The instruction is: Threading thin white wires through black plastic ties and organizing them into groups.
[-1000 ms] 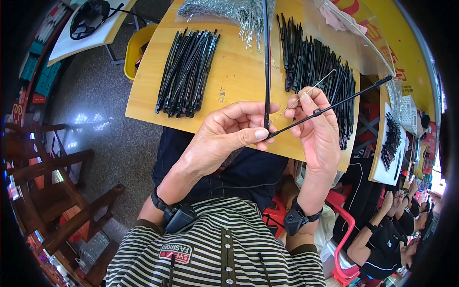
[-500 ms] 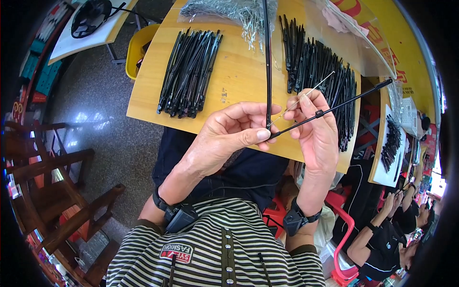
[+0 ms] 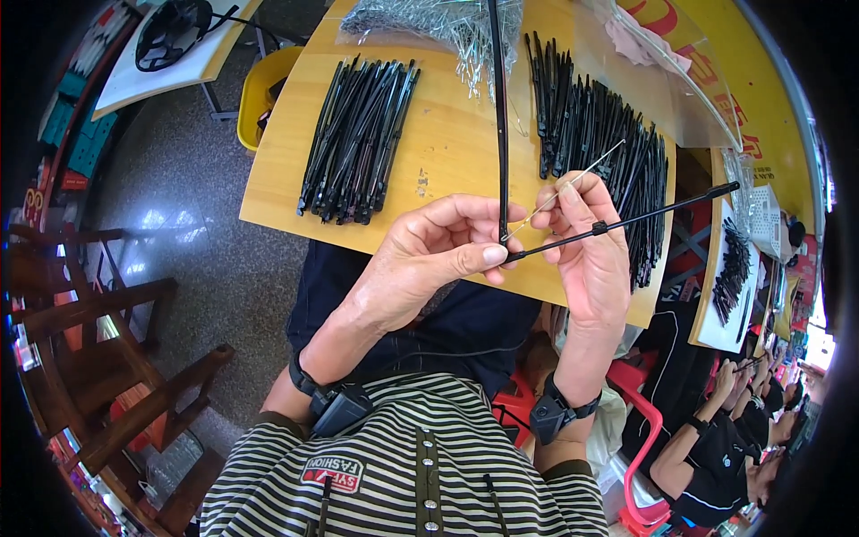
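Note:
My left hand is closed, thumb and fingers pinching the bend of a black jointed rib that looks like an umbrella rib. One arm of the rib points up and away; the other slants to the right past my right hand. A thin metal wire is pinched between the thumb and fingers of my right hand. The wire's looped lower end lies at the rib's bend by my left fingertips; whether it is hooked in I cannot tell. Similar black ribs lie in a left pile and a right pile.
Many thin wires fill a clear plastic bag at the far side of the wooden table. A yellow bin stands beyond its left edge. Wooden chairs are at left; other people sit at right.
My right hand and the wire have shifted slightly, the wire still near the bend. The rib's right arm has swung down a little. My left hand keeps its pinch.

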`<control>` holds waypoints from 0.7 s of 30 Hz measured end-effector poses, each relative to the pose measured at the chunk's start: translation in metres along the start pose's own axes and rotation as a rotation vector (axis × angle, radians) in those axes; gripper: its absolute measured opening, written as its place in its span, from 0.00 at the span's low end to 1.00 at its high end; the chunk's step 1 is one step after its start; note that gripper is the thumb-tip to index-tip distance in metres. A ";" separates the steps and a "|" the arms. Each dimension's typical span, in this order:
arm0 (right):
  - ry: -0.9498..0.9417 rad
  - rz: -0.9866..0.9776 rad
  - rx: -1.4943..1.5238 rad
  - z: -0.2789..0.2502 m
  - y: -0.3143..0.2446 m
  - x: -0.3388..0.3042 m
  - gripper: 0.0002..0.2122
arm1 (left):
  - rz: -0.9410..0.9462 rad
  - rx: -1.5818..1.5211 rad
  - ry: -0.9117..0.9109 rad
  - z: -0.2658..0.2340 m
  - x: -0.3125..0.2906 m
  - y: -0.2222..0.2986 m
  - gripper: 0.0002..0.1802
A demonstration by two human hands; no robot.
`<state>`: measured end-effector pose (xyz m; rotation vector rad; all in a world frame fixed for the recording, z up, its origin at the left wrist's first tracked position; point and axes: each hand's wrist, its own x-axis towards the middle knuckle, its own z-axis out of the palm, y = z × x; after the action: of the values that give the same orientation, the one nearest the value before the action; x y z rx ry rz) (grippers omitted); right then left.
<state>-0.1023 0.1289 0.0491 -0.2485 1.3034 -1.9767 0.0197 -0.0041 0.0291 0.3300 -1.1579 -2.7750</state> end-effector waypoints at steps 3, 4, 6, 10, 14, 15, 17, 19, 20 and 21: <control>-0.010 0.008 0.009 -0.001 0.002 0.001 0.05 | 0.009 -0.022 -0.012 -0.003 0.000 -0.002 0.18; -0.013 0.020 0.027 -0.002 0.002 0.002 0.05 | 0.004 -0.041 -0.018 -0.004 0.001 -0.002 0.17; -0.016 0.032 0.044 -0.003 0.004 0.003 0.04 | -0.003 -0.060 -0.024 -0.006 0.002 -0.003 0.17; -0.009 0.027 0.075 -0.002 0.006 0.003 0.04 | 0.057 -0.085 -0.012 -0.007 0.002 -0.008 0.15; 0.000 0.050 0.047 -0.002 0.005 0.002 0.04 | 0.110 -0.112 -0.029 -0.008 0.004 -0.015 0.13; -0.004 0.047 0.048 -0.002 0.006 0.002 0.04 | 0.113 -0.108 -0.030 -0.009 0.004 -0.015 0.13; -0.001 0.090 0.077 -0.005 0.007 0.003 0.04 | 0.127 -0.111 -0.039 -0.009 0.004 -0.016 0.13; -0.006 0.095 0.075 -0.005 0.004 0.004 0.04 | 0.128 -0.112 -0.040 -0.009 0.005 -0.015 0.13; -0.012 0.072 0.072 -0.004 0.003 0.004 0.03 | 0.129 -0.114 -0.037 -0.008 0.005 -0.014 0.13; -0.019 0.050 0.070 -0.002 0.002 0.004 0.03 | 0.132 -0.114 -0.040 -0.008 0.005 -0.014 0.13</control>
<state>-0.1053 0.1277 0.0456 -0.1983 1.2154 -1.9689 0.0164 -0.0010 0.0129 0.1804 -0.9855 -2.7295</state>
